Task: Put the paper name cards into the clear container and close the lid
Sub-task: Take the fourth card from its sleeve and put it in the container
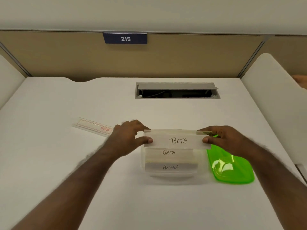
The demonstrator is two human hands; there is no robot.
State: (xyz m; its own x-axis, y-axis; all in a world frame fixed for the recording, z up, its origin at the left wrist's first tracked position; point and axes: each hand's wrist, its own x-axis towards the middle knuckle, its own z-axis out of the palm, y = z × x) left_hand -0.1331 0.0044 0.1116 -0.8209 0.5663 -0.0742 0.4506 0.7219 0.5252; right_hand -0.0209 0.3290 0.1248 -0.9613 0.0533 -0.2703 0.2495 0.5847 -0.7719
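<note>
I hold a name card marked BETA point(177, 139), in a clear folded holder, by both ends: my left hand point(131, 135) pinches its left end and my right hand point(222, 138) its right end. The card hovers over the far side of the clear container point(143, 161) on the white desk. Inside the container lie two cards, GAMA point(169, 152) behind and ALPHA point(171, 167) in front. The green translucent lid point(230, 166) lies flat on the desk just right of the container, partly under my right wrist.
A clear flat card holder with a red mark point(93, 127) lies on the desk to the left. An open cable hatch point(177, 91) sits further back. Beige partition walls with a sign 215 point(125, 39) close the desk; white side panels flank it.
</note>
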